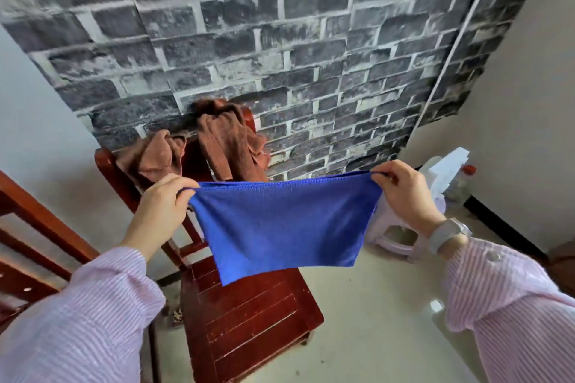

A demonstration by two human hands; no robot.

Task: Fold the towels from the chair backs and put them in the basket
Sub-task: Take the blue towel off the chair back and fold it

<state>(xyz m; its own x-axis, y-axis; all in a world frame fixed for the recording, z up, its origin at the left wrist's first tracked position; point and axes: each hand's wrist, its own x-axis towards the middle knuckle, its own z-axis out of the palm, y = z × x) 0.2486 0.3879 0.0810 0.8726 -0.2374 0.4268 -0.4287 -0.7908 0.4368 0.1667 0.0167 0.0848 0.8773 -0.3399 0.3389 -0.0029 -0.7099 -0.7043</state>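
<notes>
left hand (161, 204) pinches blue towel (284, 227) corner | right hand (404, 193) pinches the other | towel hangs over chair (249, 320) | 2 brown towels (230, 146) on chair back | stool (395, 239) right

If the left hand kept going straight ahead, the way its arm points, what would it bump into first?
Probably the brown towel draped over the chair back, just beyond the left hand, which pinches a corner of the blue towel. Depth is hard to judge from one view.
</notes>
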